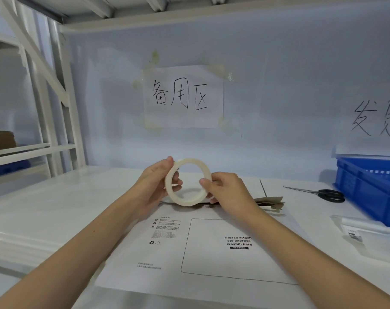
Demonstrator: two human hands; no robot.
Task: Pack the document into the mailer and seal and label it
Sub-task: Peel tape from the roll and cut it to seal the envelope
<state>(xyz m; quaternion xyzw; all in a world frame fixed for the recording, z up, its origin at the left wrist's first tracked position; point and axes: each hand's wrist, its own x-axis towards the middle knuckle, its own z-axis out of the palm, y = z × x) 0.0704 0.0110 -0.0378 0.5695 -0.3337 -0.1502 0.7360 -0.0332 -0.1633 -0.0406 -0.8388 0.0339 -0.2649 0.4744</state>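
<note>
A white mailer (212, 259) lies flat on the white table, printed side up, with a box reading "Please attach sto express waybill here". Above its far edge I hold a cream roll of tape (188, 182) upright in both hands. My left hand (158, 181) grips the roll's left side, thumb on top. My right hand (225, 188) pinches the roll's right rim with thumb and fingers. Brown paper (271, 204) sticks out beyond the mailer's far right corner, partly hidden by my right wrist.
Black-handled scissors (323, 194) lie at the right on the table. A blue plastic crate (370, 188) stands at the far right. In front of it lies a clear bag with a barcode label (359, 228). White shelving (40, 130) rises on the left.
</note>
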